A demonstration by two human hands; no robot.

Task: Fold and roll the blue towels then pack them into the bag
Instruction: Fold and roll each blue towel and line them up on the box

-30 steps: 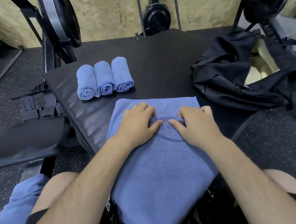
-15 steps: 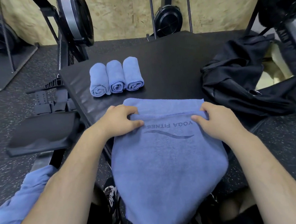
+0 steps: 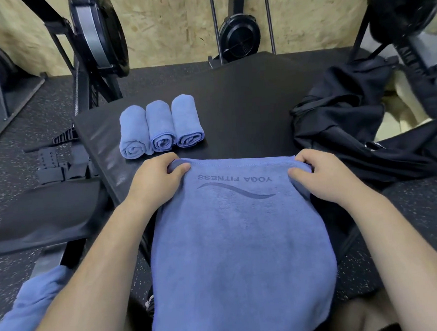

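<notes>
Head view looks down on my left hand (image 3: 157, 184) and right hand (image 3: 325, 176), each pinching a far corner of the blue towel (image 3: 240, 240), thumb on top and fingers curled over the edge. The towel's far edge lies on the black table (image 3: 246, 99); the rest hangs off the near edge toward my lap, printed side up. Three rolled towels (image 3: 161, 125) sit side by side just beyond my left hand, and the black bag (image 3: 350, 121) lies open to the right, near my right hand.

I take this as the start of a fold or roll from the far edge. To do it well I should keep both corners level and pull evenly, so the edge stays straight and taut between my hands. The hanging part will drag, so I would draw more cloth onto the table first. A tight first turn matters, or the roll will come out looser than the three beside it.
</notes>
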